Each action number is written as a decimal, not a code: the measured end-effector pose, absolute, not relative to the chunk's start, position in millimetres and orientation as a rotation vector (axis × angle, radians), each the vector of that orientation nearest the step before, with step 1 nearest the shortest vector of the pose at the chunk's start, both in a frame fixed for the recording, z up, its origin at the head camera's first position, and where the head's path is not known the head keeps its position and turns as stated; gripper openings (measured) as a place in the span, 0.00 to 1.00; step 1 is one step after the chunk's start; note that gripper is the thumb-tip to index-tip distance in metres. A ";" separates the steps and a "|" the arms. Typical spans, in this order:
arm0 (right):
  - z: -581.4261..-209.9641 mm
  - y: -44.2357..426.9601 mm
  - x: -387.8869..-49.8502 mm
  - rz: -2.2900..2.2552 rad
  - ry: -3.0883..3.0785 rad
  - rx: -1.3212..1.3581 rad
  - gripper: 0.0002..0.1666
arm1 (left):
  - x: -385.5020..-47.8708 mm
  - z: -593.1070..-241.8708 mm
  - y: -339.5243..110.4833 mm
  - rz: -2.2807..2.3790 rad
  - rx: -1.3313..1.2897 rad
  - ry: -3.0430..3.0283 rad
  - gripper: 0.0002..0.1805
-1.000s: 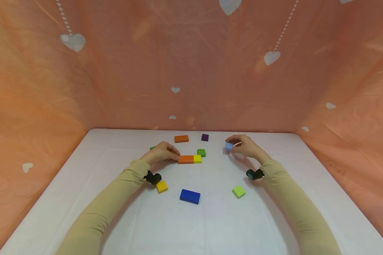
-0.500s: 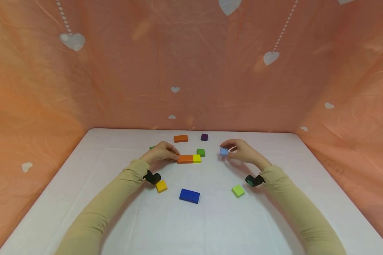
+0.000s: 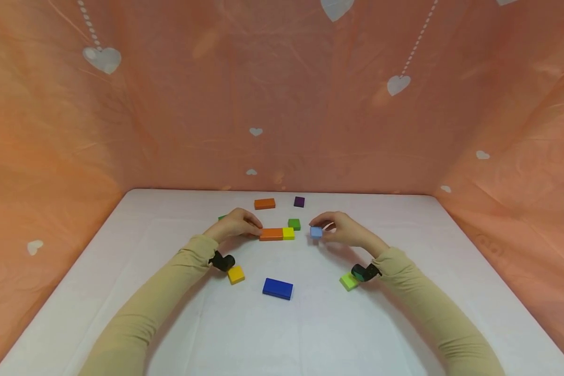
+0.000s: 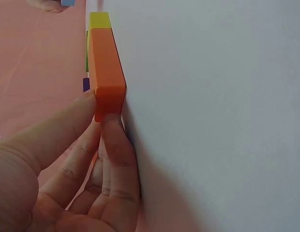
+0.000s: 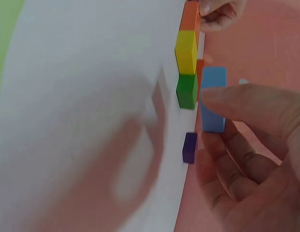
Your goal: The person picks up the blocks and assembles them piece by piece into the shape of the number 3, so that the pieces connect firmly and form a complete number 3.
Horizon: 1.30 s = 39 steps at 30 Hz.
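Note:
In the head view my left hand [image 3: 237,223] holds the left end of an orange block [image 3: 271,234]. In the left wrist view its thumb lies along one side and a fingertip meets the end face. A yellow block [image 3: 288,233] sits flush against the orange block's other end. My right hand [image 3: 345,228] pinches a light blue block [image 5: 214,116] between thumb and fingers, held above the table and a little to the right of the yellow block. Behind the yellow block lies a green block [image 3: 294,224].
At the back of the white table [image 3: 286,334] lie another orange block [image 3: 265,204] and a purple block [image 3: 299,201]. Another green block [image 3: 222,216] is mostly hidden behind my left hand. Nearer are a golden-yellow block [image 3: 236,275], a dark blue block [image 3: 278,289] and a lime block [image 3: 349,282].
My right hand has moved left and slightly nearer with the light blue block, closing the gap to the yellow block. My left hand stays at the orange block.

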State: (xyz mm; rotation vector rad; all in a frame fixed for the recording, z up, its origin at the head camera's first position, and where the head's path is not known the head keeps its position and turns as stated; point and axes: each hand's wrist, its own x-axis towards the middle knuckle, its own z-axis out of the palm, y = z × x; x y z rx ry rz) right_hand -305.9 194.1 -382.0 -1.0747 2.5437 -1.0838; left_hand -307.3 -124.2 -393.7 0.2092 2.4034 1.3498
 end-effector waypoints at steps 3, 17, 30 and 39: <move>-382.5 188.1 -303.8 -1.074 2.518 -1.083 0.22 | -306.8 -393.1 -124.3 1.348 0.189 2.402 0.12; -388.4 172.0 -299.2 -1.018 2.493 -1.067 0.23 | -313.2 -401.5 -125.4 1.328 0.207 2.400 0.12; -391.6 163.2 -296.5 -0.957 2.487 -1.083 0.23 | -314.1 -400.3 -124.1 1.321 0.237 2.409 0.13; -385.4 158.7 -297.7 -0.893 2.492 -1.087 0.21 | -311.5 -395.6 -126.4 1.304 0.244 2.408 0.12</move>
